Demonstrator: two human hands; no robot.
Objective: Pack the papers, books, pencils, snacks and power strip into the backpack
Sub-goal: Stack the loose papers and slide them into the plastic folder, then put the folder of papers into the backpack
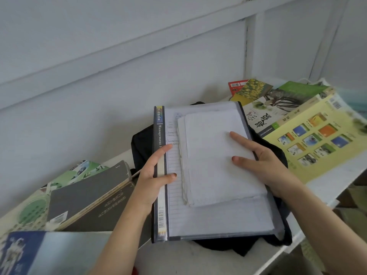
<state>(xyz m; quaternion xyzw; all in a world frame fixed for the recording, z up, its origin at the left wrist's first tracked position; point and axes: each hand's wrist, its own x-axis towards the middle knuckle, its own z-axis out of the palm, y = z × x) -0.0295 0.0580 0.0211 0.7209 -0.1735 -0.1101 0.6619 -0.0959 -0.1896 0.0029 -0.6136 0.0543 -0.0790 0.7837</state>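
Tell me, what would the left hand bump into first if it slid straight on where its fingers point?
Probably the smaller stack of papers lying on the folder. The left hand points up and rightward, and that stack's ragged edge lies nearest ahead.

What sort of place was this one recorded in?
Probably a student's study corner: a white desk against a pale panelled wall, strewn with paperback textbooks, with a black fabric backpack under a clear plastic folder of lined papers.

Clear folder of lined papers lying flat across the black backpack; gray books left, yellow book right.
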